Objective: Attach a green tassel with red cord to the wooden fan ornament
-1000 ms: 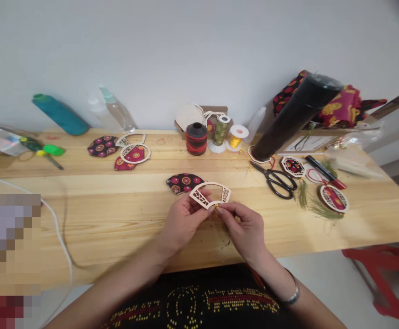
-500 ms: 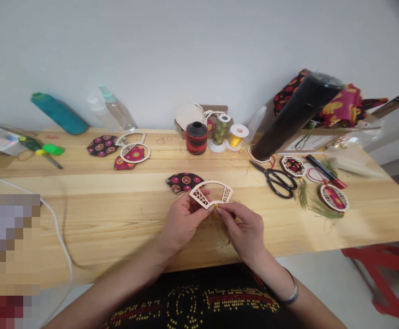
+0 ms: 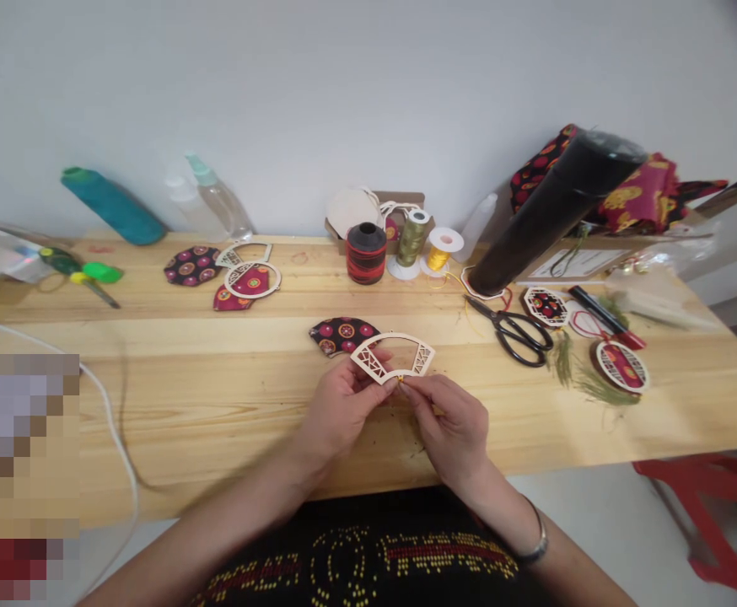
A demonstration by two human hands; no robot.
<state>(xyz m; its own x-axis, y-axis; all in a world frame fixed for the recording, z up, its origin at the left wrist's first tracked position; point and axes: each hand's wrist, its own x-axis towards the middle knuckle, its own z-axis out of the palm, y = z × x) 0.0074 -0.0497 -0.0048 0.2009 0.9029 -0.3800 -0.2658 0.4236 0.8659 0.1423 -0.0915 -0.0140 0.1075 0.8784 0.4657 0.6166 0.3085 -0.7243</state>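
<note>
My left hand (image 3: 338,408) pinches the lower edge of a pale wooden fan-shaped frame (image 3: 394,356) with lattice sides, held just above the wooden table (image 3: 217,396). My right hand (image 3: 450,421) meets it at the frame's bottom centre, fingertips closed on a small gold piece (image 3: 400,381) attached there. A fan-shaped patch of dark fabric with red circles (image 3: 341,334) lies on the table just behind the frame.
Black scissors (image 3: 515,332) and finished ornaments with green tassels (image 3: 620,366) lie to the right. A black tube (image 3: 551,211), thread spools (image 3: 411,239), patterned cloth (image 3: 634,198), more frames and fabric (image 3: 242,280), a teal spool (image 3: 111,207), a white cable (image 3: 112,438), a red stool (image 3: 716,523).
Both hands stay pinched at the frame's bottom centre; the frame tilts and shifts very slightly to the right. The view has nudged a little.
</note>
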